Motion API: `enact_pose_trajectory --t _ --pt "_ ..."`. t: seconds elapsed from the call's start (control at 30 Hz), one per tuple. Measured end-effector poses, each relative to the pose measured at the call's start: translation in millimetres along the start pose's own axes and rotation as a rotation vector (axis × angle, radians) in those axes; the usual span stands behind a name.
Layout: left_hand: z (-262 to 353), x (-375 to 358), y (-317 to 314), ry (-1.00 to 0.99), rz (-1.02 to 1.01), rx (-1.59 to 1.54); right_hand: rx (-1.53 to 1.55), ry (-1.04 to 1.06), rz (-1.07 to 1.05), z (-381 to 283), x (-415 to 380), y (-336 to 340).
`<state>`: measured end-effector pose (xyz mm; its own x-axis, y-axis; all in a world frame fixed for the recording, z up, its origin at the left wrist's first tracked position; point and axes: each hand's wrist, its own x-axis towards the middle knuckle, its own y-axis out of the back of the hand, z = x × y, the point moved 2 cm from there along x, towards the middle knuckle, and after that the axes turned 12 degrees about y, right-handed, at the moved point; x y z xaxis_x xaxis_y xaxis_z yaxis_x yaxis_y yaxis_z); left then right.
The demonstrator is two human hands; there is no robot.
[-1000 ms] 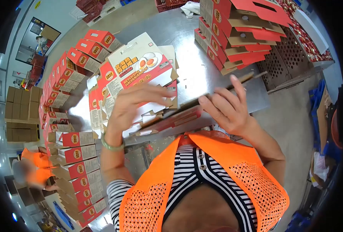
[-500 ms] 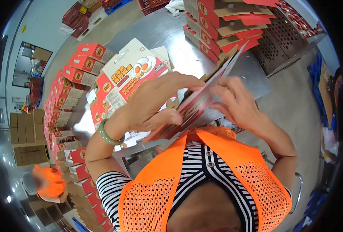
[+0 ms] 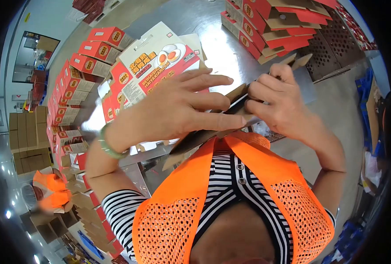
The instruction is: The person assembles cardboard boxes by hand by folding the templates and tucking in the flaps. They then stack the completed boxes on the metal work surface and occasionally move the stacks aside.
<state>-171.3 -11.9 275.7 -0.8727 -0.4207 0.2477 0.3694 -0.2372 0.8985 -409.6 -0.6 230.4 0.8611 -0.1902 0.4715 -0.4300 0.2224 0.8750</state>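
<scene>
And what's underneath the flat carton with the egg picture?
More flat cartons poke out beneath the egg-picture carton, on the metal table. Their middles are covered, and the left hand blocks part of the pile.

Single view, taken by a head-worn camera. The lens sits above and behind the fingers (image 3: 217, 122), facing forward and steeply down. Range is close: the left hand (image 3: 173, 108) and right hand (image 3: 277, 103) occupy the middle of the frame, large. On the body side of the fingers, the orange mesh vest (image 3: 167, 229) and striped shirt (image 3: 224, 178) take up the lower frame. Beyond the fingers, coverage runs across the metal table (image 3: 182, 20); to their left, it reaches a co-worker (image 3: 52, 189), well apart and much smaller. The field is very wide: lines bow, and outer corners fall to black.
</scene>
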Motion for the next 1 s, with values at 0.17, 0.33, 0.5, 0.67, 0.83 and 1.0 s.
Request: enact_pose_trajectory --t 0.17,0.33,0.5,0.67,0.83,1.0 --pt "32 -2 11 0.122 -0.397 0.440 0.065 -0.005 -0.027 7 -14 14" --pt "41 -1 27 0.263 -0.614 0.824 0.101 -0.094 -0.064 3 -39 28" --pt "15 -12 1 0.430 -0.251 0.687 0.401 -0.425 -0.587 12 -53 42" --pt "21 -21 -11 0.621 0.099 0.599 0.563 -0.490 -0.678 27 -52 39" --pt "31 -40 -22 0.785 0.309 0.360 0.513 -0.366 -0.656 29 -37 46" --pt "41 -50 -50 0.695 0.345 0.457 0.359 -0.308 -0.676 27 -42 48"
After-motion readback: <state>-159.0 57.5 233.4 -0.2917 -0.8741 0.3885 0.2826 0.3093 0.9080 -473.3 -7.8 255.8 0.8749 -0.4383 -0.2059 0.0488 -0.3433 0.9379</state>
